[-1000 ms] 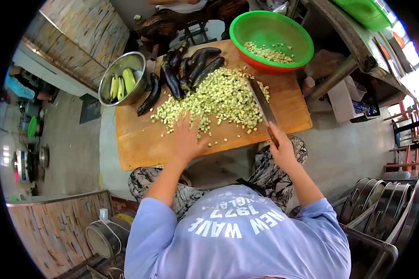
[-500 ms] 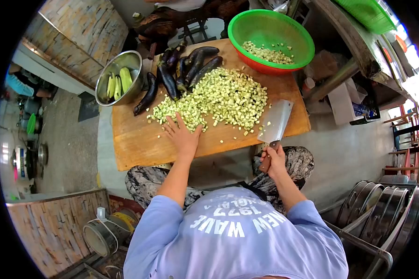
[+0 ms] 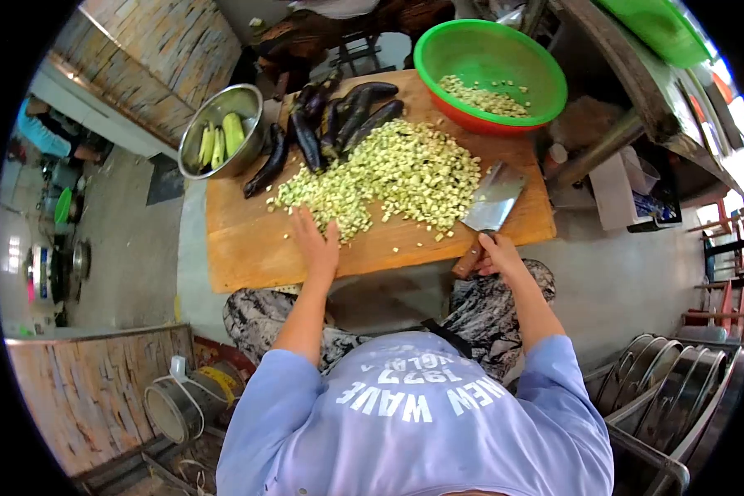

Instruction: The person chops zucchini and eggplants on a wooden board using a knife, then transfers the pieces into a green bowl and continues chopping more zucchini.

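Observation:
A broad pile of diced eggplant lies on the wooden cutting board. My left hand rests at the pile's near left edge, fingers stretched out and thumb apart, holding nothing. In my right hand is a cleaver, gripped by its wooden handle. Its wide blade points away from me over the board's right side, beside the pile. Several whole dark eggplants lie behind the cubes, and a single one sits farther left.
A steel bowl with peeled pale-green vegetables stands at the board's left corner. At the back right, a green basin holds more cubes. A wooden-edged counter and a rack of steel trays are on the right.
The cleaver and my right hand have moved slightly forward, and the blade's angle has changed. My left hand has shifted a little, its fingers closer together. The whole view has tilted slightly.

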Available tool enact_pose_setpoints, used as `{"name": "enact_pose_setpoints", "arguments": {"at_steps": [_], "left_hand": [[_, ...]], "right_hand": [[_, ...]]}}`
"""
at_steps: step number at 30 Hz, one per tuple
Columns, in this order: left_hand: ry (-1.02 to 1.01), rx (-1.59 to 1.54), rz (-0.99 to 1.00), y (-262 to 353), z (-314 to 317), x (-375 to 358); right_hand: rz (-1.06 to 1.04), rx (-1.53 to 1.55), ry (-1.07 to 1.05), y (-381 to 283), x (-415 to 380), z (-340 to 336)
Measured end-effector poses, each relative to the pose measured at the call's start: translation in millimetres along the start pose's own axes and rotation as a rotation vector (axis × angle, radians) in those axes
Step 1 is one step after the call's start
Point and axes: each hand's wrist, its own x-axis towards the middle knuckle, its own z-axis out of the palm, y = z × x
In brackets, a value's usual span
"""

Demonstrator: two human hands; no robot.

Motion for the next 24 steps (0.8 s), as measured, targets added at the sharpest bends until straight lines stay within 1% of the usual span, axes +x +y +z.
{"name": "enact_pose_setpoints", "arguments": {"at_steps": [2,3,6,7,8,10,12,13,16,17,18,20,22,24], "left_hand": [[0.001,-0.129,-0.015,-2,-8,-5],[0.006,-0.188,-0.027,-3,-11,-6],[0.015,-0.117,-0.082,-11,-18,-8],[0.026,-0.047,-0.029,-13,-19,-4],[0.020,-0.054,-0.038,-17,-22,-5],[0.011,-0.069,-0.062,-16,-27,-6],[0.057,-0.138,-0.075,-17,-40,6],[0.074,-0.178,-0.076,-20,-48,15],[0.253,-0.216,-0.057,-33,-81,57],[0.325,-0.176,-0.065,-37,-97,74],[0.393,-0.138,-0.075,-40,-114,95],[0.468,-0.161,-0.032,-59,-140,143],[0.480,-0.182,-0.041,-86,-154,199],[0.368,0.027,-0.126,-114,-158,254]], "right_hand": [[0.082,-0.236,-0.079,-30,-3,-10],[0.027,-0.335,-0.061,-39,1,-15],[-0.134,-0.116,0.056,-67,11,-27],[-0.150,-0.015,0.073,-79,13,-29],[-0.161,0.085,0.074,-91,16,-28],[-0.225,0.178,0.066,-105,22,-19],[-0.222,0.243,-0.061,-113,23,-7],[-0.224,0.214,-0.092,-117,21,3],[-0.215,0.156,-0.156,-124,11,29],[-0.204,0.153,-0.172,-126,7,34],[-0.190,0.148,-0.185,-126,5,38],[-0.202,0.146,-0.191,-122,4,41],[-0.207,0.150,-0.181,-115,1,42],[-0.211,0.162,-0.159,-103,-6,41]]}}
